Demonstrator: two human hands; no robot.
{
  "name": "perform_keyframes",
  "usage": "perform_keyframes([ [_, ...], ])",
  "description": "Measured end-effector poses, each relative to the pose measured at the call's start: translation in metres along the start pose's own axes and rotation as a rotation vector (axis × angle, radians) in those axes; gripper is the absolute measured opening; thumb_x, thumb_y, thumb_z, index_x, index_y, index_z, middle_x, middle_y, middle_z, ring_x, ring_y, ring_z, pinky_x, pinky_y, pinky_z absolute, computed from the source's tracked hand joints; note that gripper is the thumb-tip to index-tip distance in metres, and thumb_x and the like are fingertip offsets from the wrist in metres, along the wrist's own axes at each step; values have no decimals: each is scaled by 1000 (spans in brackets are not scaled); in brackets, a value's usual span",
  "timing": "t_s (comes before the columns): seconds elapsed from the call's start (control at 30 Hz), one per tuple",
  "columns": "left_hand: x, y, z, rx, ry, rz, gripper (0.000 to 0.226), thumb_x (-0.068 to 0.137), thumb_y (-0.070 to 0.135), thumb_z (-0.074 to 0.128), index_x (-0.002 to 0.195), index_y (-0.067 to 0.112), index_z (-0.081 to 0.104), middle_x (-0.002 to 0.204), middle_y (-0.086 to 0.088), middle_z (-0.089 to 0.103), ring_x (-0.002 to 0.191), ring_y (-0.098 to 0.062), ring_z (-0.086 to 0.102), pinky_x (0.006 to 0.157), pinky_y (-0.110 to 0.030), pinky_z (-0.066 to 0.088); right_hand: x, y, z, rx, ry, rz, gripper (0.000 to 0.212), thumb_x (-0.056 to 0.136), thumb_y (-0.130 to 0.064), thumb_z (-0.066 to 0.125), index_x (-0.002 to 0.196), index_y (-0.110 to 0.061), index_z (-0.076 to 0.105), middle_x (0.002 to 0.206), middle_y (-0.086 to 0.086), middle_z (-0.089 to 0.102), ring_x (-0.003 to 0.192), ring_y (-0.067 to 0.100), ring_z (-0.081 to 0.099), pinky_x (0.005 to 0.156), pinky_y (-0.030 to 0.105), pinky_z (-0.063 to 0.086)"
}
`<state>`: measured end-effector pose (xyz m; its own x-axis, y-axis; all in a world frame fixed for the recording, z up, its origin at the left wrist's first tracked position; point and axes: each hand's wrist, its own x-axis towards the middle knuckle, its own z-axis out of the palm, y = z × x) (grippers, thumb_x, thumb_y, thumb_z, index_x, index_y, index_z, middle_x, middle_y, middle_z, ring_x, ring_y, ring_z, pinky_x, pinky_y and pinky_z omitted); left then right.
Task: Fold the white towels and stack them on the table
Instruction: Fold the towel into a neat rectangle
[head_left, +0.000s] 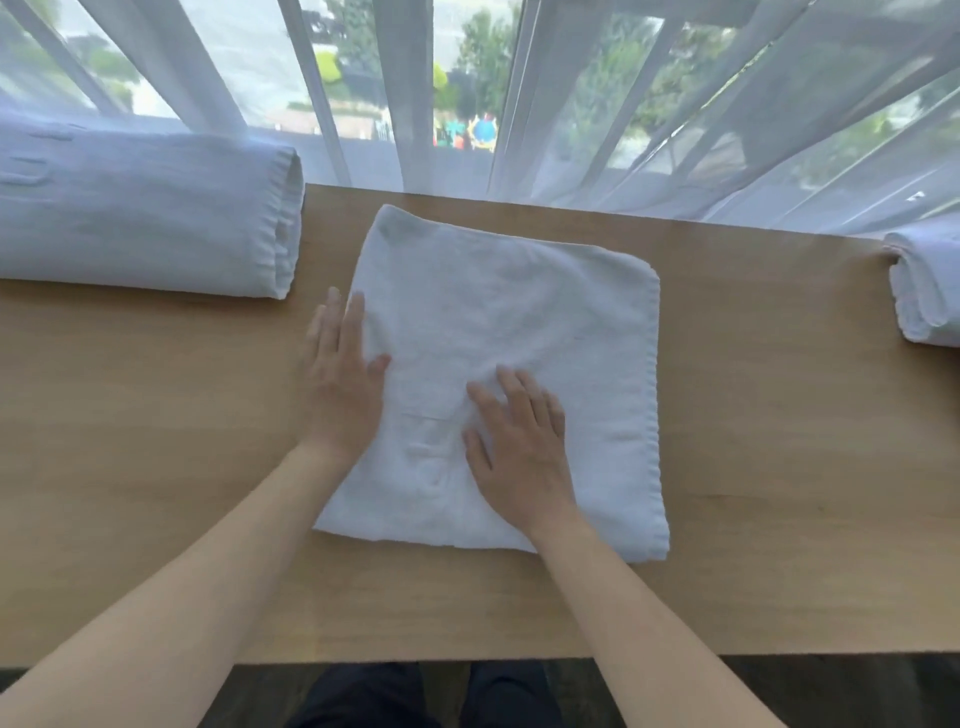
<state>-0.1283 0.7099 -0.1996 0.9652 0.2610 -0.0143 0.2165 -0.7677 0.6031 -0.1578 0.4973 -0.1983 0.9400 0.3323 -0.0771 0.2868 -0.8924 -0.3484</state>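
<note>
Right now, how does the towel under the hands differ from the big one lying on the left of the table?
The middle towel lies flat as a thin, squarish fold; the left towel is a thick, bulky bundle with layered edges at its end. Both hands touch the middle towel, the left hand at its edge and the right hand flat on top, while nothing touches the left towel. Both are white and rest on the wooden table.

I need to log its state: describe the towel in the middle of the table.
The middle towel is white terry cloth, folded into a rough square and lying flat on the wooden table, lightly wrinkled, with a hemmed right edge. The left hand rests flat at its left edge; the right hand presses flat on its near half.
</note>
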Motion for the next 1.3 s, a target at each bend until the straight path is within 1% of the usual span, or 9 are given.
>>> perform_keyframes([
  [0.07, -24, 25, 17, 89, 8, 152, 58, 102, 26, 47, 156, 11, 32, 165, -12, 24, 153, -29, 21, 119, -45, 23, 5, 9, 1, 8, -102, 11, 57, 104, -44, 35, 158, -29, 26, 168, 0, 8, 155, 20, 0, 124, 46, -2],
  [0.17, -52, 37, 43, 232, -215, 260, 59, 102, 40, 29, 159, 23, 28, 168, -3, 13, 155, -20, 9, 124, -46, 17, 23, 29, 0, -58, -130, 0, 57, 104, -49, 24, 159, -38, 14, 168, -6, -3, 154, 14, -8, 123, 45, -9],
  [0.23, -53, 31, 50, 325, -247, 252, 60, 102, 43, 26, 160, 27, 20, 169, 0, 7, 156, -17, 1, 125, -43, 9, 42, 47, -6, -119, -151, 2, 59, 101, -54, 17, 158, -44, 6, 168, -10, -8, 153, 11, -12, 123, 44, -11],
  [0.47, -46, 27, 58, 394, -191, 308, 64, 98, 40, 34, 159, 23, 26, 168, -5, 17, 155, -24, 13, 124, -50, 17, 116, 109, -26, -177, -110, 24, 64, 99, -59, 18, 158, -42, 1, 168, -8, -8, 154, 15, -11, 123, 41, -11],
  [0.7, -44, 29, 58, 400, -130, 332, 63, 96, 37, 37, 156, 21, 34, 165, -7, 25, 153, -26, 21, 123, -50, 21, 174, 153, -44, -94, -146, 292, 62, 101, -58, 16, 159, -36, 15, 169, -2, 7, 155, 18, -2, 124, 43, -5],
  [0.9, -42, 30, 58, 402, -146, 320, 63, 95, 38, 37, 156, 21, 36, 165, -7, 26, 153, -27, 22, 122, -50, 21, 122, 96, -40, -71, 47, 311, 62, 107, -44, 24, 161, -19, 9, 169, 4, -1, 155, 23, -7, 123, 48, -8],
  [1.0, -43, 30, 58, 395, -160, 313, 63, 95, 38, 37, 156, 22, 35, 165, -6, 26, 153, -26, 21, 123, -49, 19, 39, 38, -15, 42, 55, 307, 60, 106, -45, 21, 161, -22, 13, 169, 2, 0, 155, 20, -9, 124, 48, -5],
  [1.1, -43, 30, 57, 374, -174, 305, 63, 96, 38, 34, 156, 22, 34, 165, -5, 24, 153, -24, 19, 124, -47, 15, -15, 8, 10, -7, 7, 334, 58, 106, -45, 21, 160, -28, 13, 169, 2, 2, 155, 19, -8, 124, 49, 1],
  [1.3, -47, 26, 53, 400, -275, 399, 59, 102, 38, 26, 159, 24, 23, 168, -3, 13, 155, -24, 5, 126, -47, 3, -7, 10, 20, -86, 20, 381, 62, 103, -49, 18, 160, -32, 3, 169, 0, -5, 154, 18, -12, 125, 48, -3],
])
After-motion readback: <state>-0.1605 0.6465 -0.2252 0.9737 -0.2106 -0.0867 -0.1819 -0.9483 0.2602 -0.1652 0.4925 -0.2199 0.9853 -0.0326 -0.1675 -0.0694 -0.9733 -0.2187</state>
